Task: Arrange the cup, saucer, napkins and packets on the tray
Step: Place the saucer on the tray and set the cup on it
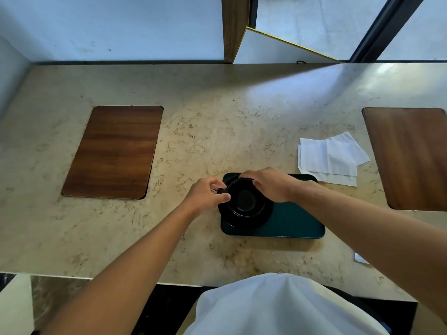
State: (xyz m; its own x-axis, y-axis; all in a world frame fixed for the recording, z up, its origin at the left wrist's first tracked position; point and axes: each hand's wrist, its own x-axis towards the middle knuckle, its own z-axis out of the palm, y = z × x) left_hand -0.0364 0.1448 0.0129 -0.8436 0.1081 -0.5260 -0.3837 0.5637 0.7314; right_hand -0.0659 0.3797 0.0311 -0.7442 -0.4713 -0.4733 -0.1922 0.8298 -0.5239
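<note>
A dark green tray [297,221] lies on the marble counter just ahead of me. A black saucer [263,217] rests on the tray's left end, and a black cup [245,201] stands upright on the saucer. My left hand [205,197] pinches the cup's handle on its left side. My right hand [271,186] grips the cup's far right rim from above. White napkins [331,157] lie spread on the counter beyond the tray's right corner. A small white packet [360,258] peeks out beside my right forearm near the counter's front edge.
Two wooden boards sit on the counter, one [113,151] at the left and one [411,158] at the right. A wall and a window frame [237,27] run along the back. The counter's front edge [121,278] is close to my body.
</note>
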